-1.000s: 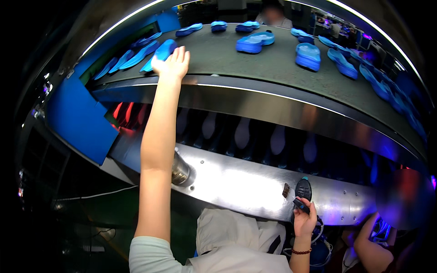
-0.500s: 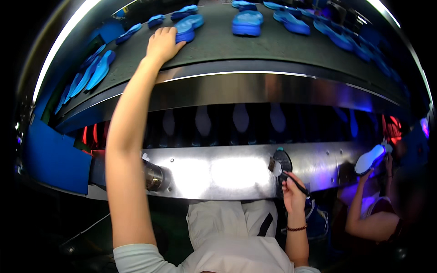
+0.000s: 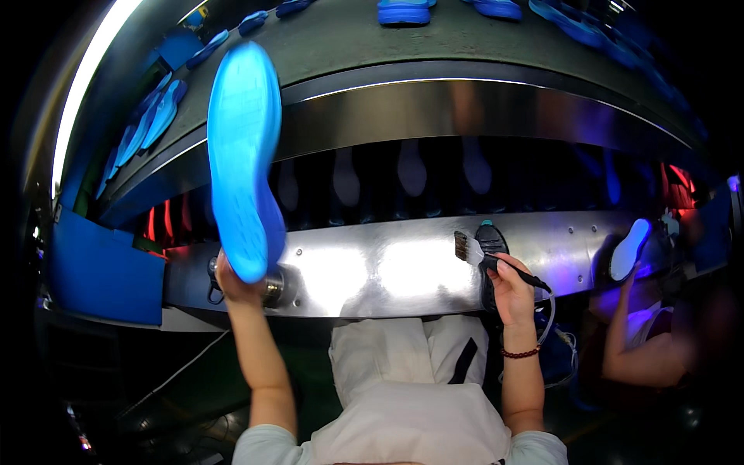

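Observation:
My left hand [image 3: 239, 283] is closed round the lower end of a bright blue shoe sole [image 3: 244, 155]. The sole is held up lengthwise, its broad face toward me, slightly smeared by motion. In my right hand [image 3: 514, 291] is a flat brush [image 3: 482, 254] with a black handle, its dark bristles pointing left. A thin pale tube or cord hangs from the handle's end. Behind the brush, a long black object with a ridged surface [image 3: 490, 231] lies on the steel ledge [image 3: 418, 302], partly covered by my right hand.
Beyond the ledge, a dark green belt [image 3: 341, 58] carries several blue soles [image 3: 404, 12]. Under it, several pale sole shapes show in a dark gap. A metal cylinder [image 3: 273, 287] lies near my left hand. At right, a co-worker's hand holds a glowing sole [image 3: 629, 249].
My left hand has come back from the belt toward me, lifting a blue sole off it. My right hand still holds the brush, slightly higher in view and turned a little.

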Motion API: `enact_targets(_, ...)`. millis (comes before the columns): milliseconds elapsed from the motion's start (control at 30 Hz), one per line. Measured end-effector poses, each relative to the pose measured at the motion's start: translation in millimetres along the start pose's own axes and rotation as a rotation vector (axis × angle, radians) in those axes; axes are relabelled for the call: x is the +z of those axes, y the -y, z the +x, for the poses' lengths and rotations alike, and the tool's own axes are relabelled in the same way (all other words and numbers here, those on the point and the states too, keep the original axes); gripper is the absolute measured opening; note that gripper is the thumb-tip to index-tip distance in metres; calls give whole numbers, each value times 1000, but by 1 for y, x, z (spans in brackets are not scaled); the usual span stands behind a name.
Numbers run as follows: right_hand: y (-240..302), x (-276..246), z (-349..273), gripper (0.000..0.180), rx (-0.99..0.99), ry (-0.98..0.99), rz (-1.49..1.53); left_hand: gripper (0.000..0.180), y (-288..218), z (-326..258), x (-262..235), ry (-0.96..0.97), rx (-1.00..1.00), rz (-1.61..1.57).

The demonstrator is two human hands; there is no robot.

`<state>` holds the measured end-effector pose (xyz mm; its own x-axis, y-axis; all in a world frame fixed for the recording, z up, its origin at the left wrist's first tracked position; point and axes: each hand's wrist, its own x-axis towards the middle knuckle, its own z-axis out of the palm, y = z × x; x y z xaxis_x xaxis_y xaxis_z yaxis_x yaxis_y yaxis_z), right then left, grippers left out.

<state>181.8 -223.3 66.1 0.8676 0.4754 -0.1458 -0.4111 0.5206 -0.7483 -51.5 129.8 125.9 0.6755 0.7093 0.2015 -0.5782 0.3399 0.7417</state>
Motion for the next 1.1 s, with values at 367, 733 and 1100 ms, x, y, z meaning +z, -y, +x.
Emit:
enact_targets(367, -9, 44, 12, 17, 113, 263, -231, 99, 173, -72, 96, 122, -892, -471)
enact_targets(733, -18, 95, 22, 18, -414, 417, -903, 91, 190, -75, 127, -186, -675, -163)
enact_targets(1100, 23, 75, -19, 16, -114, 765, -909, 95, 149, -66, 101, 76, -709, -245)
